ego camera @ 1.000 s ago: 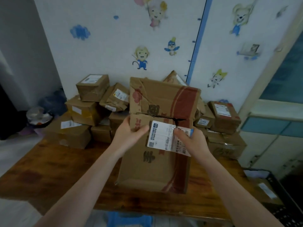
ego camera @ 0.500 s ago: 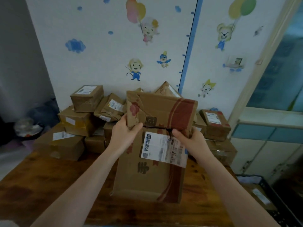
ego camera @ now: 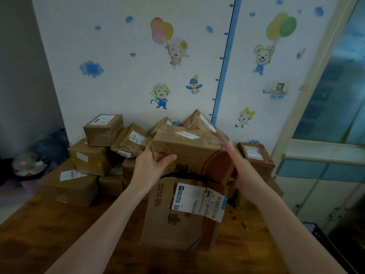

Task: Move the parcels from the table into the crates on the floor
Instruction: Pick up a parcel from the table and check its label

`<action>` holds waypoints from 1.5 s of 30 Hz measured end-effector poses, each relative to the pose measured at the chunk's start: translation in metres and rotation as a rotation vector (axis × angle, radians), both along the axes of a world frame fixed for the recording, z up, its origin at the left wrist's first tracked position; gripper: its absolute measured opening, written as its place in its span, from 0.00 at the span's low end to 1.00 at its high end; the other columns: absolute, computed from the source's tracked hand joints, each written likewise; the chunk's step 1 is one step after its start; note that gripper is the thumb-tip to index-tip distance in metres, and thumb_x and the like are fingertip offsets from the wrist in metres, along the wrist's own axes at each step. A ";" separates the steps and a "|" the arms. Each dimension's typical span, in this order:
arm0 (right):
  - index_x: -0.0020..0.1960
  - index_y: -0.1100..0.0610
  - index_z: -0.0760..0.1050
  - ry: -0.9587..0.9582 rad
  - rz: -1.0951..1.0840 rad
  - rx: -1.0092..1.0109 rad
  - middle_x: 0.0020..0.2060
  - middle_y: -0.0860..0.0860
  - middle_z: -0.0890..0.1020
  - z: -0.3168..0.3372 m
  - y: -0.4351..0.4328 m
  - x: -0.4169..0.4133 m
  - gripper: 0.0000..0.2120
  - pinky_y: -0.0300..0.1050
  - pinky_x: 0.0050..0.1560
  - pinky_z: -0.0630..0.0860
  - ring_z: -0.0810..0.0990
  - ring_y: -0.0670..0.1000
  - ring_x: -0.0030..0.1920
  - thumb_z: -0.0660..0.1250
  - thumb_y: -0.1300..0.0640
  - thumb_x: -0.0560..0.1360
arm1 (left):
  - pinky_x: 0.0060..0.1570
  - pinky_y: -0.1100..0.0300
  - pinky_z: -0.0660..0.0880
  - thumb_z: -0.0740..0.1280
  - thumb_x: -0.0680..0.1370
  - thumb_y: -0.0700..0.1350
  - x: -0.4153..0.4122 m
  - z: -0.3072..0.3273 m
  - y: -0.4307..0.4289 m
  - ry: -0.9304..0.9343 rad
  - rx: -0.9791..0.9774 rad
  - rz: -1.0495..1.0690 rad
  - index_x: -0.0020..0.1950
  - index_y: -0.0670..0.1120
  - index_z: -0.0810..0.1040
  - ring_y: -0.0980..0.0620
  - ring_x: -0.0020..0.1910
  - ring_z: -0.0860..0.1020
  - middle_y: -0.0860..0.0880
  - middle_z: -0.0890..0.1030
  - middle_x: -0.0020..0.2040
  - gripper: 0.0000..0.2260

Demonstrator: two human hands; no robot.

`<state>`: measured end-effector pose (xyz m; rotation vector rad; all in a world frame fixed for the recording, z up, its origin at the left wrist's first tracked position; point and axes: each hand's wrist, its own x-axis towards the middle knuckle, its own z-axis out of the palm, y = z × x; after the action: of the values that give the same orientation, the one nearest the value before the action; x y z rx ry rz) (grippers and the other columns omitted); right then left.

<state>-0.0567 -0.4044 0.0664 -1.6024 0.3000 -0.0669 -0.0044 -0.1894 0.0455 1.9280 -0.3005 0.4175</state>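
The person is holding the upper cardboard parcel (ego camera: 187, 153) between both hands, straight ahead at twelve o'clock. It is sitting on, or only just off, the top of a taller carton (ego camera: 173, 226) that is standing upright on the wooden table (ego camera: 59, 234) and carrying a white shipping label (ego camera: 197, 200). A dark gap is showing between the two.

The left hand (ego camera: 152, 165) is gripping the parcel's nine o'clock end, thumb pressing on the near face and fingers wrapping round the corner. The right hand (ego camera: 239, 169) is lying against the three o'clock end. It is blurred, so whether its fingers are curling round the edge or lying flat cannot be told.

The parcel's long axis is running from nine to three o'clock, one hand on each short end and neither clearly nearer.

The relation that is mattering most: the dark crate (ego camera: 324, 238) is lying low on the floor at about four o'clock, past the table's right edge, only its corner showing. The carry is likely going to need a swing to the right and down.

The piled parcels (ego camera: 94, 161) are crowding in from ten o'clock round to two, so free room is lying towards the person and to the right. The tall carton could tip if the parcel is dragged across it, so lifting first is looking safer.
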 end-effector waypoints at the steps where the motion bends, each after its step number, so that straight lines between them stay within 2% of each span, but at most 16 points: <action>1: 0.68 0.52 0.68 0.027 -0.048 0.062 0.58 0.50 0.79 0.003 -0.003 0.002 0.44 0.51 0.59 0.73 0.78 0.51 0.56 0.69 0.27 0.60 | 0.41 0.77 0.70 0.71 0.73 0.51 -0.002 0.003 -0.001 0.020 0.020 -0.044 0.64 0.44 0.71 0.60 0.45 0.74 0.58 0.75 0.46 0.23; 5: 0.63 0.58 0.72 0.043 -0.159 0.192 0.49 0.54 0.83 0.003 -0.013 0.005 0.21 0.50 0.54 0.76 0.81 0.54 0.50 0.69 0.51 0.73 | 0.52 0.57 0.74 0.67 0.63 0.73 -0.004 0.023 -0.002 0.381 -0.277 -0.257 0.65 0.47 0.73 0.51 0.56 0.77 0.51 0.79 0.58 0.40; 9: 0.56 0.58 0.76 -0.021 -0.068 0.189 0.46 0.55 0.84 0.008 -0.016 -0.002 0.11 0.46 0.47 0.77 0.83 0.54 0.48 0.68 0.58 0.74 | 0.36 0.60 0.75 0.71 0.74 0.51 -0.003 0.031 -0.001 0.567 -0.462 -0.274 0.61 0.47 0.76 0.51 0.48 0.81 0.48 0.83 0.52 0.17; 14: 0.58 0.58 0.75 -0.027 -0.041 0.120 0.46 0.53 0.85 0.005 -0.014 -0.005 0.16 0.49 0.46 0.80 0.84 0.53 0.47 0.71 0.55 0.72 | 0.44 0.55 0.77 0.71 0.74 0.40 -0.003 0.026 -0.006 0.477 -0.404 -0.260 0.54 0.49 0.75 0.50 0.50 0.80 0.48 0.81 0.53 0.12; 18: 0.60 0.58 0.74 -0.090 -0.031 0.062 0.48 0.53 0.85 -0.003 -0.014 -0.010 0.20 0.52 0.49 0.81 0.84 0.53 0.48 0.73 0.57 0.70 | 0.46 0.56 0.76 0.74 0.71 0.49 -0.001 0.026 -0.006 0.397 -0.384 -0.230 0.59 0.50 0.72 0.53 0.51 0.78 0.52 0.79 0.53 0.19; 21: 0.63 0.50 0.70 -0.127 -0.027 0.047 0.53 0.51 0.82 0.000 -0.015 -0.009 0.29 0.54 0.53 0.79 0.82 0.53 0.52 0.75 0.48 0.64 | 0.43 0.63 0.72 0.73 0.71 0.50 -0.004 0.025 -0.006 0.319 -0.341 -0.230 0.55 0.53 0.73 0.60 0.49 0.77 0.57 0.79 0.50 0.16; 23: 0.62 0.47 0.70 -0.134 -0.012 0.055 0.53 0.48 0.81 0.002 -0.016 -0.008 0.26 0.48 0.48 0.78 0.81 0.50 0.52 0.72 0.46 0.66 | 0.43 0.66 0.71 0.74 0.71 0.48 -0.006 0.023 -0.007 0.241 -0.241 -0.225 0.54 0.54 0.73 0.61 0.49 0.76 0.59 0.78 0.50 0.15; 26: 0.59 0.51 0.74 -0.167 -0.030 0.029 0.50 0.49 0.83 -0.004 -0.016 -0.009 0.16 0.40 0.40 0.78 0.83 0.47 0.47 0.70 0.53 0.72 | 0.44 0.64 0.72 0.74 0.70 0.50 -0.005 0.023 -0.008 0.184 -0.159 -0.198 0.58 0.51 0.70 0.59 0.50 0.76 0.57 0.77 0.51 0.21; 29: 0.60 0.54 0.75 -0.197 -0.040 0.030 0.51 0.49 0.83 -0.009 -0.015 -0.011 0.21 0.46 0.46 0.80 0.82 0.50 0.52 0.72 0.53 0.68 | 0.42 0.62 0.73 0.75 0.68 0.52 -0.002 0.023 -0.006 0.216 -0.238 -0.117 0.59 0.45 0.71 0.56 0.49 0.77 0.52 0.77 0.51 0.24; 32: 0.56 0.50 0.77 -0.158 -0.070 0.080 0.49 0.47 0.84 -0.003 -0.014 -0.008 0.25 0.52 0.60 0.72 0.78 0.53 0.56 0.70 0.39 0.63 | 0.40 0.67 0.71 0.75 0.69 0.51 -0.004 0.015 -0.003 0.149 -0.121 -0.083 0.56 0.45 0.70 0.58 0.47 0.76 0.54 0.77 0.49 0.22; 34: 0.50 0.47 0.77 -0.100 -0.079 0.162 0.44 0.45 0.84 0.003 -0.014 -0.004 0.22 0.52 0.61 0.67 0.77 0.51 0.53 0.65 0.33 0.65 | 0.38 0.70 0.69 0.75 0.69 0.51 -0.006 0.012 -0.003 0.104 -0.025 -0.083 0.57 0.46 0.69 0.58 0.47 0.75 0.58 0.74 0.48 0.22; 35: 0.54 0.48 0.77 -0.086 -0.091 0.164 0.46 0.46 0.83 0.004 -0.015 -0.002 0.25 0.52 0.59 0.68 0.77 0.50 0.53 0.66 0.33 0.65 | 0.40 0.71 0.68 0.75 0.69 0.51 -0.007 0.011 -0.004 0.096 -0.006 -0.085 0.59 0.46 0.68 0.57 0.49 0.74 0.58 0.74 0.49 0.25; 37: 0.63 0.54 0.73 -0.055 -0.155 0.160 0.51 0.50 0.81 0.000 -0.018 0.001 0.27 0.50 0.50 0.72 0.77 0.51 0.51 0.70 0.41 0.69 | 0.45 0.69 0.68 0.73 0.69 0.54 -0.008 0.016 -0.005 0.168 -0.093 -0.150 0.66 0.46 0.66 0.57 0.54 0.72 0.57 0.73 0.55 0.30; 40: 0.65 0.57 0.70 -0.060 -0.176 0.134 0.52 0.54 0.79 -0.009 -0.017 -0.003 0.20 0.46 0.42 0.73 0.78 0.52 0.49 0.68 0.55 0.74 | 0.45 0.62 0.71 0.65 0.71 0.62 -0.006 0.026 -0.005 0.431 -0.372 -0.318 0.65 0.48 0.73 0.54 0.54 0.77 0.53 0.79 0.57 0.27; 43: 0.70 0.55 0.65 -0.060 -0.133 0.153 0.54 0.54 0.79 -0.014 -0.016 -0.003 0.28 0.47 0.45 0.76 0.80 0.54 0.51 0.70 0.57 0.73 | 0.48 0.55 0.76 0.68 0.76 0.50 -0.003 0.019 -0.005 0.463 -0.346 -0.248 0.65 0.48 0.73 0.50 0.52 0.78 0.49 0.78 0.58 0.18; 45: 0.65 0.56 0.69 -0.023 -0.095 0.137 0.52 0.55 0.81 -0.013 -0.015 -0.002 0.25 0.46 0.44 0.77 0.81 0.55 0.50 0.72 0.53 0.71 | 0.48 0.53 0.77 0.69 0.76 0.44 -0.002 0.013 -0.007 0.452 -0.322 -0.241 0.66 0.47 0.72 0.49 0.53 0.78 0.48 0.78 0.58 0.18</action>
<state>-0.0586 -0.4194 0.0537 -1.4506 0.3549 -0.1348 -0.0062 -0.1962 0.0582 1.5918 -0.1528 -0.1281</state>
